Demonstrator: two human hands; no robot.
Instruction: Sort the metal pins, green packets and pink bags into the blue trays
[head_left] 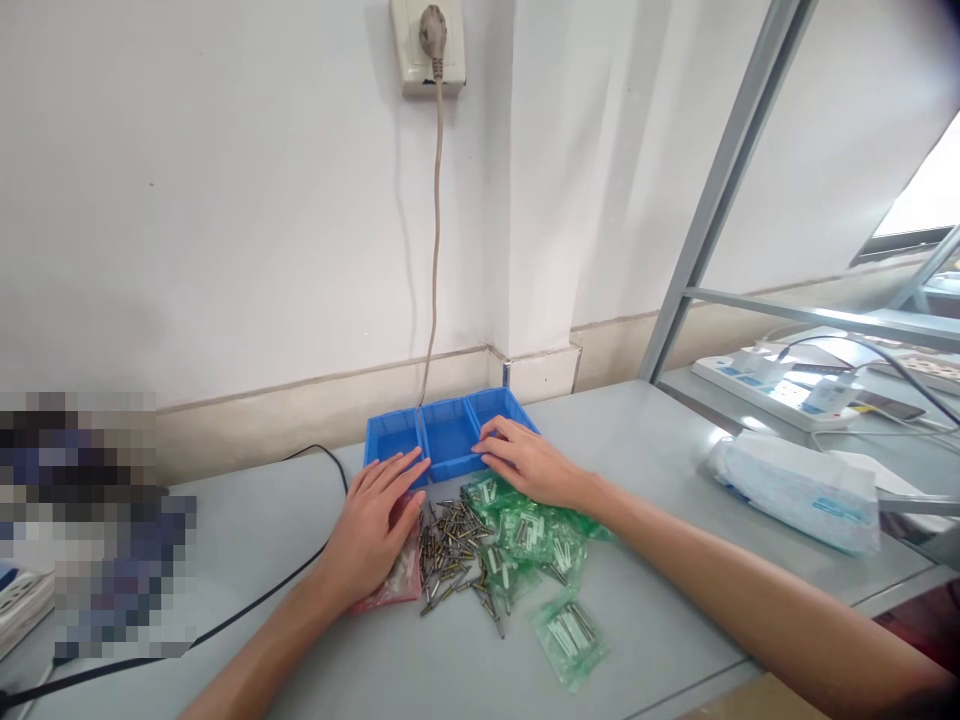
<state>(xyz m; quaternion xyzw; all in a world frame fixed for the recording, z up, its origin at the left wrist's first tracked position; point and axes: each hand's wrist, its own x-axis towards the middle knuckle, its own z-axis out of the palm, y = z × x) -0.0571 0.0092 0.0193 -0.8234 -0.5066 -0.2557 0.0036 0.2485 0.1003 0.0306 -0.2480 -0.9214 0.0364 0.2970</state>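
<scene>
A blue tray (450,430) with three compartments stands against the wall, and no parts show in it. My left hand (371,530) lies over a pinkish clear bag (403,578), its fingers stretched toward the tray's front left edge. My right hand (536,468) reaches over green plastic bags (529,535), its slightly bent fingers at the tray's front right rim. Whether those fingertips touch the rim, I cannot tell. Between my hands lies a loose pile of small metal pins (454,540), perhaps rivets. Another green bag (571,638) with slim metal parts lies nearer me.
A black cable (262,600) crosses the table on the left, beside a blurred-out area. To the right are a white and blue soft packet (799,490), a metal frame post (720,170) and a power strip (772,385). A plug (433,35) hangs its cord behind the tray.
</scene>
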